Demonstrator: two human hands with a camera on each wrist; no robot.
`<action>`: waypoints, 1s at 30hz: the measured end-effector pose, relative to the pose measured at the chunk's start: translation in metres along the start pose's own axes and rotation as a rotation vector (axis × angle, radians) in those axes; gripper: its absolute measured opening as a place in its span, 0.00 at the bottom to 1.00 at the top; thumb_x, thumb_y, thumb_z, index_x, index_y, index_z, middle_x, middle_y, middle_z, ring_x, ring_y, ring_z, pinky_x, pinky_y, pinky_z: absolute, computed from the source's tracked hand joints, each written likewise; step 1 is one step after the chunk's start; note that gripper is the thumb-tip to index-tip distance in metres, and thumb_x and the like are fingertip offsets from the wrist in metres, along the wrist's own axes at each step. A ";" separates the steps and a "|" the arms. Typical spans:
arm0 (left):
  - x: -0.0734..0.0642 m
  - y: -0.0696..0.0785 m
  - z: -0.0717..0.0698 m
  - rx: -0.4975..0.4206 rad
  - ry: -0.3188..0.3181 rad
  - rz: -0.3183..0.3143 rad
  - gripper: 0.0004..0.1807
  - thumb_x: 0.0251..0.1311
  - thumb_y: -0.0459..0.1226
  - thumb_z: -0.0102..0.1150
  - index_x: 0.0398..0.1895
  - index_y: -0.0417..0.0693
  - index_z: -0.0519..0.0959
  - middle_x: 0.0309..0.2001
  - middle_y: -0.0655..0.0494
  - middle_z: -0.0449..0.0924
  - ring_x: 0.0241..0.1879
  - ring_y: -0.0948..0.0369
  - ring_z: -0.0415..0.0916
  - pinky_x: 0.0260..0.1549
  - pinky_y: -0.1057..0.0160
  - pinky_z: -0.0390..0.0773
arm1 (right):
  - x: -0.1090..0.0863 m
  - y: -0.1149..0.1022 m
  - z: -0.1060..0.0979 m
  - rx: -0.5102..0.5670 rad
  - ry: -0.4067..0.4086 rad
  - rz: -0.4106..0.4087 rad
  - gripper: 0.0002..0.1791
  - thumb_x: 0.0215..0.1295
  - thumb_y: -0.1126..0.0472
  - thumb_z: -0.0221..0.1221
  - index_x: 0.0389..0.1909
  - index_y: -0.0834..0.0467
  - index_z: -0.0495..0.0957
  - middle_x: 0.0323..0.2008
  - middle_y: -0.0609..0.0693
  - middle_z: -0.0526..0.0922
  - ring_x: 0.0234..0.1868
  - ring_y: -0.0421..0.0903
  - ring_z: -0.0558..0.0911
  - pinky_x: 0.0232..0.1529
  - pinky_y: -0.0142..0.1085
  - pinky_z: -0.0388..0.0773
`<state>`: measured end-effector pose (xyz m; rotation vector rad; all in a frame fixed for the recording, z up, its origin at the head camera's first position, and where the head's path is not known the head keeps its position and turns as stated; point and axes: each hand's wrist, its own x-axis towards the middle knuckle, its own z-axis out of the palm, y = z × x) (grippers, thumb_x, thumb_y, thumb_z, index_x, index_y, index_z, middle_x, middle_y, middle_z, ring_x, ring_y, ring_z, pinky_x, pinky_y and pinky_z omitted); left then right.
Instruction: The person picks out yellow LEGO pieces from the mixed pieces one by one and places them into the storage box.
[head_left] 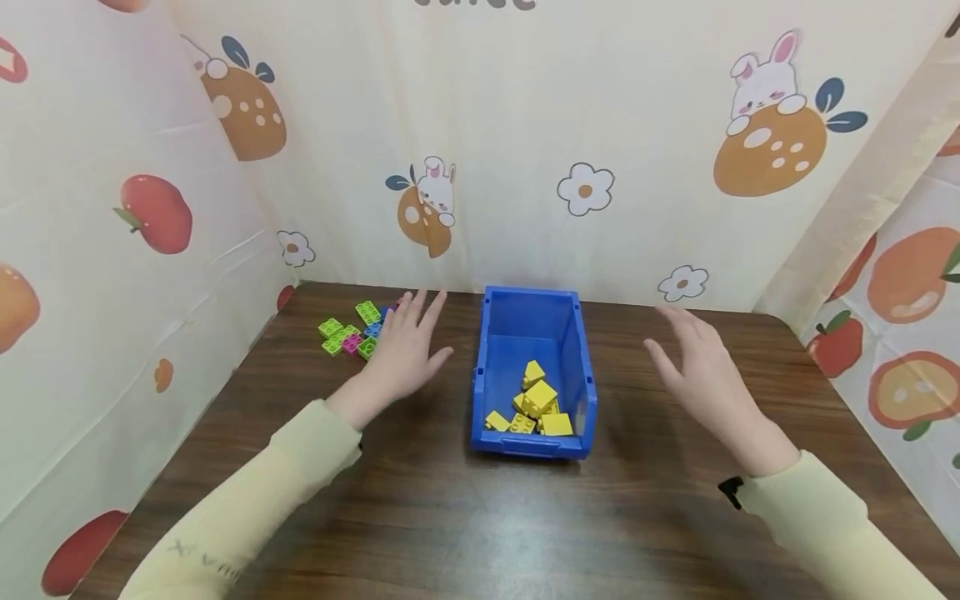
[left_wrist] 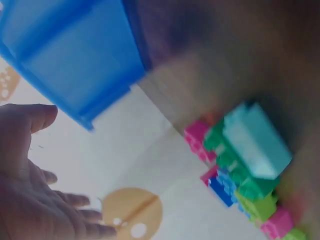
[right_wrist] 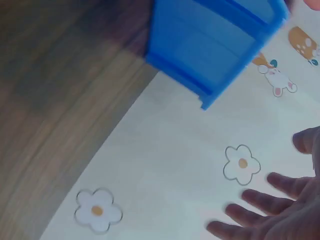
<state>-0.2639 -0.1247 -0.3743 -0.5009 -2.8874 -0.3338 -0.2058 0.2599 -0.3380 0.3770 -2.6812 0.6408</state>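
Observation:
A blue plastic bin point(head_left: 525, 375) stands on the table with several yellow toy building bricks point(head_left: 538, 400) in its front part. My left hand point(head_left: 401, 354) is held over the table left of the bin, fingers spread and nothing in them. It partly hides a group of loose bricks point(head_left: 341, 337) in green, pink and blue. In the left wrist view a turquoise brick point(left_wrist: 257, 142) shows among these bricks. To the right of the bin, my right hand point(head_left: 697, 367) is raised with straight fingers and holds nothing. Both hands are apart from the bin.
The dark wooden table point(head_left: 480, 525) reaches back to a patterned curtain point(head_left: 510, 125) with rabbits, flowers and fruit. More of this cloth hangs at the left and right sides.

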 end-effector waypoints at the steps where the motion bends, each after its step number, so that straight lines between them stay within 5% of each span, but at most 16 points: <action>1: -0.008 0.002 0.001 0.001 0.013 0.001 0.47 0.61 0.55 0.55 0.75 0.53 0.42 0.74 0.39 0.42 0.73 0.41 0.38 0.66 0.35 0.46 | -0.005 0.002 0.002 -0.013 0.024 -0.023 0.31 0.68 0.51 0.53 0.68 0.60 0.60 0.67 0.64 0.61 0.67 0.66 0.58 0.62 0.62 0.56; 7: -0.048 0.004 0.017 0.005 0.041 -0.030 0.51 0.55 0.64 0.53 0.76 0.61 0.40 0.76 0.45 0.31 0.73 0.43 0.25 0.64 0.31 0.32 | -0.039 0.017 0.017 -0.131 -0.021 -0.016 0.38 0.66 0.46 0.55 0.73 0.45 0.51 0.75 0.54 0.43 0.73 0.64 0.39 0.60 0.73 0.34; 14: -0.078 0.002 0.031 -0.007 -0.073 -0.092 0.51 0.53 0.68 0.49 0.75 0.66 0.39 0.75 0.48 0.24 0.72 0.45 0.17 0.62 0.30 0.26 | -0.067 0.029 0.034 -0.192 -0.113 0.054 0.40 0.65 0.39 0.52 0.74 0.37 0.44 0.75 0.46 0.32 0.73 0.59 0.27 0.56 0.74 0.22; 30: -0.084 0.000 0.030 -0.004 -0.111 -0.090 0.50 0.53 0.67 0.51 0.75 0.63 0.44 0.75 0.48 0.26 0.72 0.44 0.20 0.61 0.28 0.29 | -0.077 0.037 0.039 -0.161 -0.128 0.083 0.39 0.66 0.39 0.51 0.74 0.38 0.45 0.75 0.48 0.33 0.73 0.60 0.28 0.55 0.74 0.21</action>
